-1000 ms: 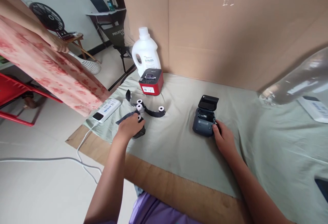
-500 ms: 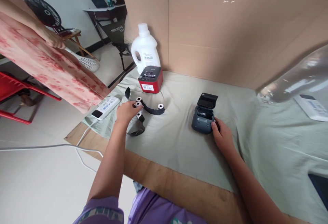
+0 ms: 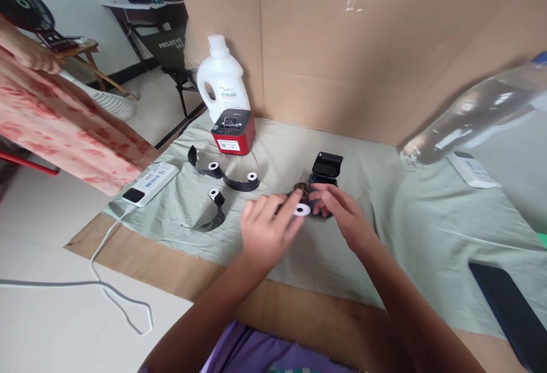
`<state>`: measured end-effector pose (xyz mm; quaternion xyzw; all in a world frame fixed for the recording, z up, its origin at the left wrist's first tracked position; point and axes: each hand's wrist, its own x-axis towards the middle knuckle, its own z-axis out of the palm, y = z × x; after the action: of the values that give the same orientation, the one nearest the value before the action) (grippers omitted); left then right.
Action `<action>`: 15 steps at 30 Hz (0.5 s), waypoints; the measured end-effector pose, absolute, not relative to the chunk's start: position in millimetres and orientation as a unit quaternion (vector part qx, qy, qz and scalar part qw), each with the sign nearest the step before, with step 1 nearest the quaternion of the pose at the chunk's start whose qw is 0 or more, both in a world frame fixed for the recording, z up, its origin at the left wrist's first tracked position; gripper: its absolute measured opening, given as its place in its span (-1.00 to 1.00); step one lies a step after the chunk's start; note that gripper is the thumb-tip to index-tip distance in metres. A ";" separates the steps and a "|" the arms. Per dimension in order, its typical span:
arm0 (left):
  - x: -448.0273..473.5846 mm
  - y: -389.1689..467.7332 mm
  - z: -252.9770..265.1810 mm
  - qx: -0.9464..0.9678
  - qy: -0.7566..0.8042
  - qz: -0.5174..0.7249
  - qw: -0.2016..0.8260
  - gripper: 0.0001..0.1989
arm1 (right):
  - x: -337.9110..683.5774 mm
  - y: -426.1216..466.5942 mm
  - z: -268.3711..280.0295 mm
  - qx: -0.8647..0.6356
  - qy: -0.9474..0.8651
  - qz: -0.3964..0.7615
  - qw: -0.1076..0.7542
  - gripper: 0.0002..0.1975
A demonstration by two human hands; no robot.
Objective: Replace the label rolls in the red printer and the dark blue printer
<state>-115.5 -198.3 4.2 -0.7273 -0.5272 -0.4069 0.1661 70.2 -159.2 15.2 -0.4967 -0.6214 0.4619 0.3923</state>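
Note:
My left hand [image 3: 268,228] grips a small roll of black tape or paper [image 3: 301,209] with a white ring showing at its end. Just beyond it sits a dark portable label printer [image 3: 326,169] on the cloth, its lid raised. Beside the printer is my right hand [image 3: 339,208], its fingers apart and partly covering the printer body; it no longer grips the device. Further left lie other black rolls: one at the back [image 3: 213,167], one with its strip trailing left [image 3: 252,177], and one nearer me [image 3: 215,193].
Behind the rolls stand a red and black box-shaped printer [image 3: 233,132] and a white jug [image 3: 224,80]. A white power bank [image 3: 151,184] with a cable lies left. On the right are a clear bottle [image 3: 465,114] and a phone [image 3: 508,304]. Another person's hand [image 3: 34,54] holds a perforated white paddle.
My left hand has carried a roll from the group on the left over to the printer. My right hand has let go of the printer's side. The view has shifted right.

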 end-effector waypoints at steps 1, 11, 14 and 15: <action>-100.9 -198.6 -1.3 -0.735 -0.511 -0.417 0.160 -0.76 | 65.4 -158.3 22.4 -0.488 -0.605 0.501 0.379 -0.62; -82.9 -171.2 -30.9 -0.725 -0.451 -0.509 -0.110 -0.76 | 91.8 -126.6 17.3 -0.503 -0.592 0.551 0.305 -0.28; -85.7 -167.0 -41.5 -0.656 -0.507 -0.498 -0.255 -0.68 | 95.6 -119.0 7.1 -0.529 -0.593 0.527 0.301 -0.28; -85.8 -166.4 -44.7 -0.641 -0.512 -0.472 -0.323 -0.68 | 96.5 -116.3 4.0 -0.534 -0.594 0.520 0.302 -0.33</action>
<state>-85.8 -166.4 -44.7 -0.6406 -0.5124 -0.4723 -0.3226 96.5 -116.3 4.0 -0.5339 -0.5941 0.5205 0.3018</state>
